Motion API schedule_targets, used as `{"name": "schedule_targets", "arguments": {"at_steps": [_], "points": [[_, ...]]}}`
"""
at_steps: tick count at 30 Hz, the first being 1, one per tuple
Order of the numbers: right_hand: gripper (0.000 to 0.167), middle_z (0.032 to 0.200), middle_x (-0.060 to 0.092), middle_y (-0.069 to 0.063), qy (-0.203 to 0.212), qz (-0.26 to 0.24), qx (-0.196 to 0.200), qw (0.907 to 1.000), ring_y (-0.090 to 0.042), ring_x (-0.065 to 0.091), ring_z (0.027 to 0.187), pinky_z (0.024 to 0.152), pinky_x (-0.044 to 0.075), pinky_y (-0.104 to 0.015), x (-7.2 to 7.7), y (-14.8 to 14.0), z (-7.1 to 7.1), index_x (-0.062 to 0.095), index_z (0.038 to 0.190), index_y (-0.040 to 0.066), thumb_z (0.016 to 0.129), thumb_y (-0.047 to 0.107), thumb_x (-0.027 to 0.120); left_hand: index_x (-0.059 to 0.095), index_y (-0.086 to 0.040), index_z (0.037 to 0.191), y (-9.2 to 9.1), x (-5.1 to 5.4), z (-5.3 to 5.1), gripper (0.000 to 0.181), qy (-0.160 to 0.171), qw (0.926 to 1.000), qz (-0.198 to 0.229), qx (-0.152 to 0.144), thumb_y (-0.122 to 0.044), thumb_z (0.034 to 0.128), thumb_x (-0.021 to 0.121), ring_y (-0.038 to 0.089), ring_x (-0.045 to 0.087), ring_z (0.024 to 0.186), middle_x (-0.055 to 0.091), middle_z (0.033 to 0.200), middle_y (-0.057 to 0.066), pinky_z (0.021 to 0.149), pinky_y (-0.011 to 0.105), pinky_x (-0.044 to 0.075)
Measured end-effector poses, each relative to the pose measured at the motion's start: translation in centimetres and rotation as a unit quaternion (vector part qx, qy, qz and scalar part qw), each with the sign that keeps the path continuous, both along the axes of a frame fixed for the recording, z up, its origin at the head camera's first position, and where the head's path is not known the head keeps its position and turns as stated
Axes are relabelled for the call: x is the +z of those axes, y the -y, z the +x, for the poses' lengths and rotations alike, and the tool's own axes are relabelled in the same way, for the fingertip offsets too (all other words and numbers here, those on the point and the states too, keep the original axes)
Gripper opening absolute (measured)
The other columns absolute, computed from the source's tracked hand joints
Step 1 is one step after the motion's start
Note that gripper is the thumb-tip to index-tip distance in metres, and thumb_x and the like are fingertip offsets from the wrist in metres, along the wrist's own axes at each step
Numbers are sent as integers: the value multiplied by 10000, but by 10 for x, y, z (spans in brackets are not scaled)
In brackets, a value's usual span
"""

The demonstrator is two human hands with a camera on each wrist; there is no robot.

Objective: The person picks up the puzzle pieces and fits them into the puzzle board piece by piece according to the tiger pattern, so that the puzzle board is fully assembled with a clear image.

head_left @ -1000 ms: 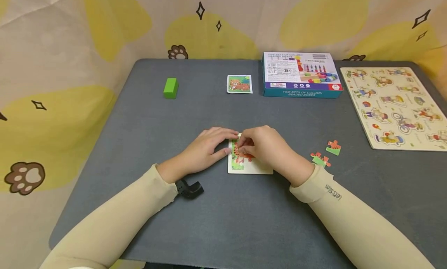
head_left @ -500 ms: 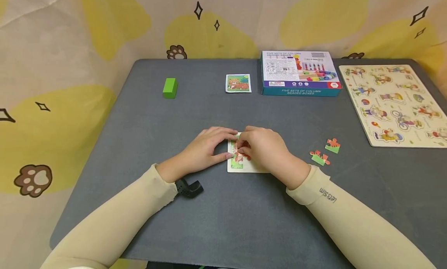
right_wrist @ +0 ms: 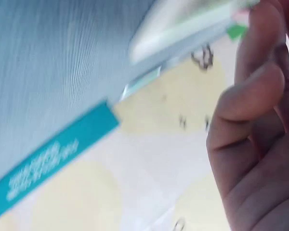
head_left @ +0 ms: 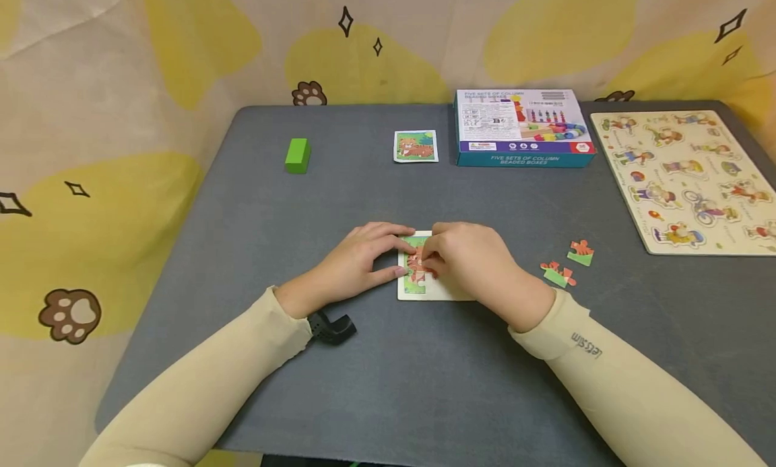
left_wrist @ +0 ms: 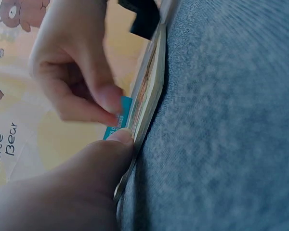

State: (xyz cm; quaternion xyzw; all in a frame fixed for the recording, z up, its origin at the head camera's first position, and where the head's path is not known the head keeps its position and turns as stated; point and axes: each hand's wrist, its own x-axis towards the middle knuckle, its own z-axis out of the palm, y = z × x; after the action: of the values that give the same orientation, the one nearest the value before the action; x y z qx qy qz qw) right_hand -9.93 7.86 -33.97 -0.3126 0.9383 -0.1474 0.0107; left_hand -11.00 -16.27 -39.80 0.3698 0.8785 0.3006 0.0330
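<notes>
A small puzzle board (head_left: 445, 292) with a pale frame lies in the middle of the table. Assembled pieces showing an orange tiger and green background fill its left side. My left hand (head_left: 358, 261) rests on the board's left edge, fingers extended and thumb tip pressing the rim, as the left wrist view also shows. Over the middle of the board, my right hand (head_left: 475, 265) has thumb and index finger pinched round a small orange puzzle piece, mostly hidden by the fingers. Two loose orange-and-green puzzle pieces, one nearer (head_left: 558, 274) and one farther (head_left: 580, 253), lie right of it.
At the back lie a green block (head_left: 298, 156), a small tiger picture card (head_left: 415, 146) and a teal-edged toy box (head_left: 524, 129). A large wooden picture board (head_left: 691, 184) is at the right. A patterned curtain (head_left: 388, 69) hangs behind the table.
My right hand has shifted slightly to the right over the puzzle board, uncovering more of the assembled left side. The left hand stays on the edge. The loose pieces have not moved.
</notes>
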Motion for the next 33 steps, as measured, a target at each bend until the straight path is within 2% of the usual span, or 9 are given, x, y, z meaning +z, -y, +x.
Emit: {"name": "schedule_targets", "arguments": {"at_steps": [5,8,14,18,23,27,30,33], "points": [[162,952,733,-33,260,227,-410,9986,-212,660,801,657,574,-408,26,-39,-8,844,1019,128,863,134,886,690,-197,1329,-2,2,-1,331,-22,10000,-64,0,-274,1010,734,197,436,1428,517,1538,-14,1177,490,317],[202,953,736,-31,531,528,-604,9954,-211,652,809,668,570,-423,34,-68,-10,838,1022,130,833,126,909,689,-198,1332,-2,3,0,337,-18,10000,-47,-25,-273,1007,739,197,434,1430,515,1539,-12,1173,491,318],[270,980,720,22,1195,1273,-783,9815,-167,622,772,636,519,-421,32,-119,-11,802,1039,159,804,193,930,693,-195,1323,-2,2,-1,328,-21,10000,-37,-12,-268,1006,740,201,435,1430,518,1537,-10,1172,496,315],[247,910,675,36,1581,1441,-963,9721,-172,571,739,595,467,-386,25,-135,-11,777,977,165,807,258,929,694,-200,1319,-1,2,0,325,-24,10000,-22,32,-264,1004,742,205,432,1430,518,1536,-11,1175,506,306],[220,857,638,29,1692,1145,-903,9747,-178,547,731,614,453,-370,15,-141,-12,743,924,127,829,228,914,694,-204,1318,0,2,0,323,-22,10000,-3,53,-264,1005,742,205,427,1432,517,1537,-14,1177,511,301],[238,796,612,40,1829,782,-709,9774,-168,536,719,636,439,-358,11,-144,-13,678,906,108,840,165,900,696,-203,1316,-1,3,1,322,-4,10000,-2,53,-261,1003,744,203,427,1429,519,1534,-15,1179,500,300],[272,750,554,41,1958,488,-460,9783,-153,512,700,613,402,-327,13,-140,-14,624,883,129,845,136,893,700,-198,1313,-2,3,1,323,-4,10000,2,30,-263,1001,747,210,431,1428,525,1531,-6,1179,500,303],[260,721,541,54,1931,41,-163,9810,-136,508,688,587,400,-294,22,-120,-11,634,850,161,847,111,890,700,-194,1314,-2,3,1,324,-11,10000,1,7,-269,1002,746,212,430,1431,526,1531,-3,1180,503,304]]}}
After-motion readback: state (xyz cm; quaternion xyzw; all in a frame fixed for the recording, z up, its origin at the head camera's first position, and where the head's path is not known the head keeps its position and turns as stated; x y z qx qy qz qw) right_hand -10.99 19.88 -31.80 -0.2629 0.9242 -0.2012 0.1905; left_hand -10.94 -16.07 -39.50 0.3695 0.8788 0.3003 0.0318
